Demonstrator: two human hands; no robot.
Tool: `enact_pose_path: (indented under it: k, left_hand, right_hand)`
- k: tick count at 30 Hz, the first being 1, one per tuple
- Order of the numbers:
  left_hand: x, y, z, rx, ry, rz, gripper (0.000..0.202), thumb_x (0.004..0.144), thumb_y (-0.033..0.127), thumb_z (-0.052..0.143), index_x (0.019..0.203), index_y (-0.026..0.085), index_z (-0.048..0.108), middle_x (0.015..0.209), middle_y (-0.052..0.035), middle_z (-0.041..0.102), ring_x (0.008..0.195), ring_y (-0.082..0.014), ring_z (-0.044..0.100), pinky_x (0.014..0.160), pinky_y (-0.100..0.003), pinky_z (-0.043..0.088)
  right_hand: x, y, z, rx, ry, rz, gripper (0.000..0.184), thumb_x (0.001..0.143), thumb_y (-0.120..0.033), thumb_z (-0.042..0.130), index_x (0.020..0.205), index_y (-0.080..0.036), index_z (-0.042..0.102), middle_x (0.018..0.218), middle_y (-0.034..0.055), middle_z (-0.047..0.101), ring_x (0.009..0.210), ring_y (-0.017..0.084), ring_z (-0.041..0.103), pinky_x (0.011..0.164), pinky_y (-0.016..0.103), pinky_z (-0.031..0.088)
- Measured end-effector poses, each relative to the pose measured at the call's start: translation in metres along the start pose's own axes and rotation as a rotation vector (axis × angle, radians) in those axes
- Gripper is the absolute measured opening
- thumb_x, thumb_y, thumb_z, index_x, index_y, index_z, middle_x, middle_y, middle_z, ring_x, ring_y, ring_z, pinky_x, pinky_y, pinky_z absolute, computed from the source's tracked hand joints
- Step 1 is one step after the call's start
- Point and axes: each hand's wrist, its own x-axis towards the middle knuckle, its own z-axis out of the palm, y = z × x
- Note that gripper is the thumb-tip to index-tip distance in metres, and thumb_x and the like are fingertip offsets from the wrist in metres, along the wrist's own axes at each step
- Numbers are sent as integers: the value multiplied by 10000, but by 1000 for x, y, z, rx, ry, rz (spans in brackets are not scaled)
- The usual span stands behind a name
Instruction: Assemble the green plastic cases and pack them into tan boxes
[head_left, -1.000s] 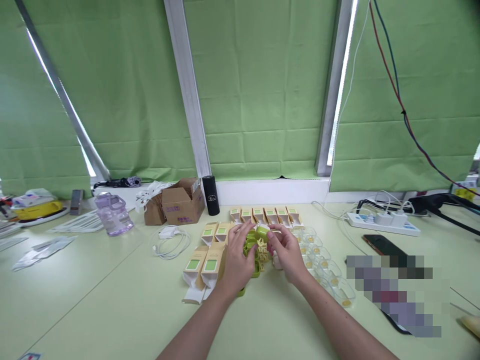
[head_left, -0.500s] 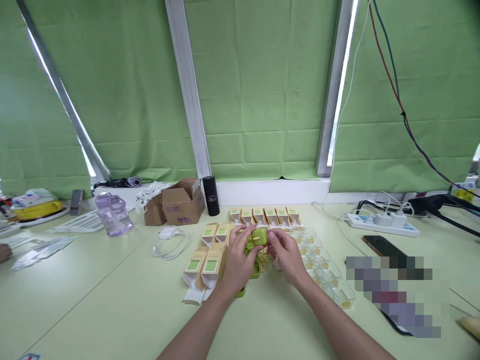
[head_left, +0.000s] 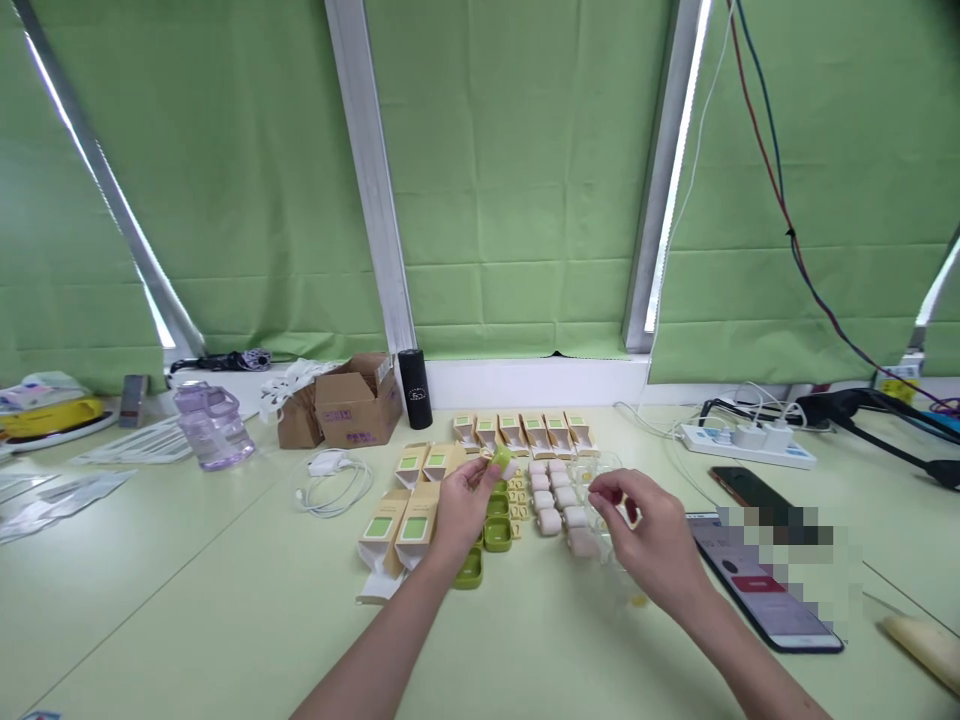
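My left hand (head_left: 459,507) is raised over the table and pinches a small round green case (head_left: 499,459) between thumb and fingers. More green cases (head_left: 496,532) lie in a column just below it. My right hand (head_left: 646,540) hovers to the right, over a row of clear plastic trays (head_left: 604,468), its fingers curled in a pinch on something I cannot make out. Between the hands lie two columns of small beige cases (head_left: 550,520). Tan cartons with green labels (head_left: 395,531) sit left of my left hand, and a row of them (head_left: 519,430) stands behind.
A phone (head_left: 757,591) lies right of my right hand, another dark phone (head_left: 742,485) behind it, with a power strip (head_left: 746,445). A white cable (head_left: 330,487), cardboard boxes (head_left: 358,410), a black cylinder (head_left: 415,389) and a purple bottle (head_left: 211,426) stand at the left rear.
My hands were together on the green case. Now the right hand has moved away right over the clear trays, and the left hand keeps the case. The beige cases are uncovered.
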Motion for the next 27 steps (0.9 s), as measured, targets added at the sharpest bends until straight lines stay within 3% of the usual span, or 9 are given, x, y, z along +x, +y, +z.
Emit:
enact_pose_path:
  k: [4,8,13,17,21,24,27]
  left_hand:
    - [-3,9,1,-32,71,-58,487,752,595,882,989,174,819,930,-106,828,972,-288,779,955,-426,588]
    - [-5,12,1,-27,75,-60,470,770,614,862,937,176,823,849,-90,813,965,-295,774,955,-430,587]
    - [-5,11,1,-12,78,-34,487,776,636,843,907,167,820,789,-79,794,911,-284,774,923,-413,592]
    - [-5,10,2,-25,78,-17,509,762,659,839,889,167,818,796,-81,795,910,-281,769,918,-400,590]
    - [-4,9,1,-60,86,-14,494,742,651,859,905,186,821,829,-81,806,887,-278,769,878,-393,601]
    - [-3,7,0,-60,90,-16,498,743,658,854,902,187,820,838,-80,806,885,-275,769,866,-386,600]
    - [-3,5,-1,-52,90,-20,534,754,672,838,938,171,819,840,-86,808,891,-273,767,862,-378,594]
  right_hand:
    - [-29,16,-29,-267,-95,-165,123,980,-233,586,1013,-254,703,977,89,722,949,297,632,779,410,488]
    - [-60,26,-34,-478,-194,-267,175,887,-179,663,1031,-267,711,1102,113,678,1033,341,587,808,454,469]
    - [-75,24,-29,-517,-190,-288,213,857,-35,570,816,-233,634,1096,128,647,1030,336,568,770,449,442]
    - [-68,2,-11,-389,-222,-303,235,864,1,544,827,-223,607,1077,114,634,1002,304,571,770,427,448]
    - [-56,-21,27,-354,-273,-304,247,796,30,607,837,-213,623,1079,95,642,1006,284,576,804,413,446]
    - [-47,-26,53,-394,-339,-311,228,785,1,656,855,-217,654,1089,91,660,1034,283,582,822,402,446]
    - [-41,-24,63,-389,-404,-278,267,774,-37,694,961,-227,683,1137,90,680,1076,296,585,851,406,449]
